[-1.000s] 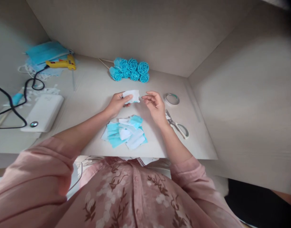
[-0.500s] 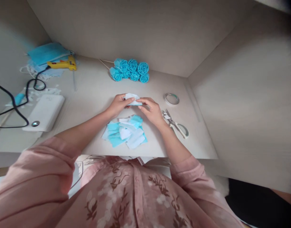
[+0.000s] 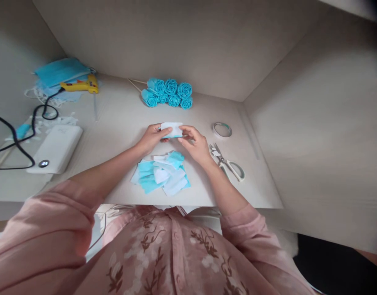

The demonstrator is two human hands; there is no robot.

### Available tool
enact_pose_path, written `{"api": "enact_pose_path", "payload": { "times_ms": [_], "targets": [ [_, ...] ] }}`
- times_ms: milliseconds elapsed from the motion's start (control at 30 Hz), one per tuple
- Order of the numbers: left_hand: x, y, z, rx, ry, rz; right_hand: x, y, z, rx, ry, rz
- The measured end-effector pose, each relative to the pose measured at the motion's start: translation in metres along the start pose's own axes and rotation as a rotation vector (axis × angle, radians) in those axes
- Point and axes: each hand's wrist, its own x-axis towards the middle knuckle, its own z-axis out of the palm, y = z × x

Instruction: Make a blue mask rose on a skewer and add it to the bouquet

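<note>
Between my two hands is a small rectangular piece of mask fabric [image 3: 173,128], white on the side facing me with a thin blue edge below. My left hand [image 3: 152,137] pinches its left part, thumb lying on top. At the right edge my right hand [image 3: 195,142] has its thumb and fingertips closed on the fabric. Just below the hands lies a loose pile of cut blue and white mask pieces [image 3: 160,174]. To the right are scissors [image 3: 228,162] with white handles, small white scraps lying by their blades.
Several blue fabric roses [image 3: 173,93] on thin sticks lie at the back. A roll of tape [image 3: 222,130] rests at the right. On the left are a yellow glue gun [image 3: 80,85] with a black cord, stacked blue masks [image 3: 62,70], white scraps and a white power bank [image 3: 57,147].
The fabric piece, earlier creased and uneven at the top, now lies flatter with a straight upper edge. My right fingers have shifted slightly at its right side.
</note>
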Motion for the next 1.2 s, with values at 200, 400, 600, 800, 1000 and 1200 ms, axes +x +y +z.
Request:
{"api": "enact_pose_path", "payload": {
  "times_ms": [200, 400, 600, 800, 1000, 1200],
  "targets": [
    [-0.002, 0.000, 0.002, 0.026, -0.026, -0.006, 0.000, 0.008, 0.004, 0.050, 0.010, 0.060],
    [-0.004, 0.001, 0.002, 0.079, -0.054, 0.011, 0.000, 0.006, 0.003, 0.049, -0.011, 0.066],
    [-0.003, 0.002, -0.002, 0.069, -0.154, 0.106, 0.003, 0.013, 0.002, 0.130, 0.027, 0.069],
    [-0.005, 0.006, 0.005, 0.119, -0.156, 0.093, 0.005, 0.021, 0.005, 0.225, 0.084, 0.144],
    [-0.002, 0.001, 0.003, 0.160, -0.045, 0.071, 0.004, 0.021, 0.007, 0.265, 0.012, 0.154],
    [-0.002, 0.000, 0.001, 0.174, -0.051, 0.070, 0.003, 0.019, 0.009, 0.287, -0.039, 0.166]
  ]
}}
